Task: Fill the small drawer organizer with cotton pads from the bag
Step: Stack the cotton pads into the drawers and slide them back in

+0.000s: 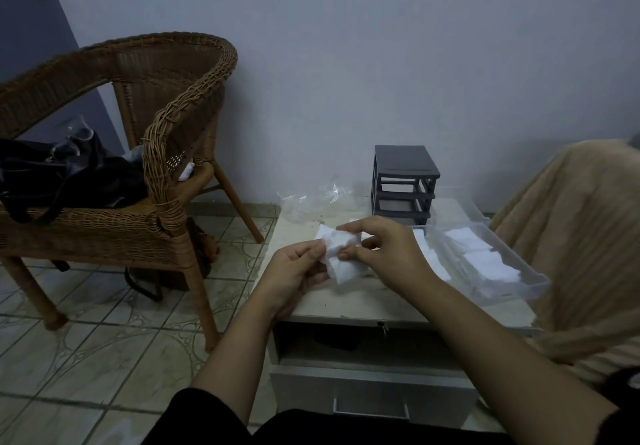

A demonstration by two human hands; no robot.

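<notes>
Both hands hold a small bunch of white cotton pads [341, 254] above the low table [346, 301]. My left hand [298, 270] grips the bunch from the left. My right hand [384, 249] pinches it from the right with thumb and fingers. A clear drawer [519, 278] lies on the table at the right with white pads [485, 259] inside. The grey drawer frame [403, 181] stands at the table's back, its slots empty. A crumpled clear plastic bag [311, 199] lies at the back left of the table.
A wicker chair [166, 140] with a black bag [62, 178] on its seat stands to the left on the tiled floor. A beige blanket [585, 237] covers something to the right. The table has an open shelf and a drawer [370, 399] below.
</notes>
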